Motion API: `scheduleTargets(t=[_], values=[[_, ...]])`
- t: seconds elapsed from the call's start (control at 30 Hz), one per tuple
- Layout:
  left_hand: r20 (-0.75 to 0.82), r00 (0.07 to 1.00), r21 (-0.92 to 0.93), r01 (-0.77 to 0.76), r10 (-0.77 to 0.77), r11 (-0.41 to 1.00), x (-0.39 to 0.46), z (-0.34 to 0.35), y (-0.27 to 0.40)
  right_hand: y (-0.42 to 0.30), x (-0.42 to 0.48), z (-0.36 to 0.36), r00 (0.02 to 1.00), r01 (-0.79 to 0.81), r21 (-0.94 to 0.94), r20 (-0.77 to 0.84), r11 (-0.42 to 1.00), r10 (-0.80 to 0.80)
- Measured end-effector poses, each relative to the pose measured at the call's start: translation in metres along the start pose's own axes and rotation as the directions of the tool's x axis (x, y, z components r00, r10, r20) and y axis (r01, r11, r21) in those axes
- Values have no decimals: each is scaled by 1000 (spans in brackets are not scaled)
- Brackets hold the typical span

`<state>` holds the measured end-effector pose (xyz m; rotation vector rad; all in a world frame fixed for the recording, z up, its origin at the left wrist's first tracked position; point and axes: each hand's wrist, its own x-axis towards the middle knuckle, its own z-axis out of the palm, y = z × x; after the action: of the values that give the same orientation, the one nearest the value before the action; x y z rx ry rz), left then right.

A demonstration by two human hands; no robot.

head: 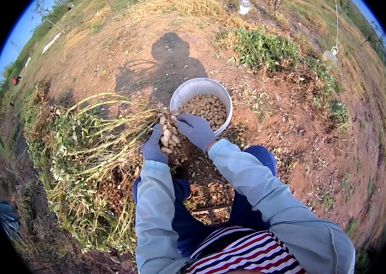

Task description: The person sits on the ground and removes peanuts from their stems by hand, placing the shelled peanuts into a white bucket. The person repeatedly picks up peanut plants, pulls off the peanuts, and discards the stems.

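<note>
My left hand (154, 146), in a grey-blue knitted glove, grips a pulled peanut plant near its root end. The plant's long yellow-green stems (110, 130) stretch away to the left. A cluster of pale peanut pods (169, 137) hangs from the roots between my two hands. My right hand (197, 131), gloved alike, pinches at the upper right of this root end; its fingertips are partly hidden among the roots. Just beyond it a white plastic bucket (228, 99) stands upright, holding many loose peanut pods (210, 108). The near part of its rim is behind my right hand.
A heap of pulled peanut plants (76, 202) lies at my left. More green plants (265, 49) lie beyond the bucket to the right. A clear plastic jug (331, 56) hangs on a cord at the right; another container (244, 7) is at the top. Dry leaves litter the soil.
</note>
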<state>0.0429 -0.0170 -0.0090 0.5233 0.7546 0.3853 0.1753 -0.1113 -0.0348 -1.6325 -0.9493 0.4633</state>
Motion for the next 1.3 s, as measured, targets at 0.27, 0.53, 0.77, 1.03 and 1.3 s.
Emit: scheduleTargets(t=[0.27,0.53,0.77,1.03,1.3], values=[[-247,963,35,-98,103,995,2,0,-6,-15,-3,-2,997,-26,-91,66,996,32],[-24,984,-12,-179,178,984,-3,4,0,-30,8,-27,986,12,-464,-143,886,-89],[-22,995,-98,-104,102,990,1,3,1,-37,11,-33,978,97,-202,-161,975,-131],[-203,968,146,-117,145,982,16,-5,-20,-19,2,-5,898,-430,536,171,727,406],[-83,993,240,-62,84,969,-8,6,-12,-6,2,5,807,-573,648,341,502,482]])
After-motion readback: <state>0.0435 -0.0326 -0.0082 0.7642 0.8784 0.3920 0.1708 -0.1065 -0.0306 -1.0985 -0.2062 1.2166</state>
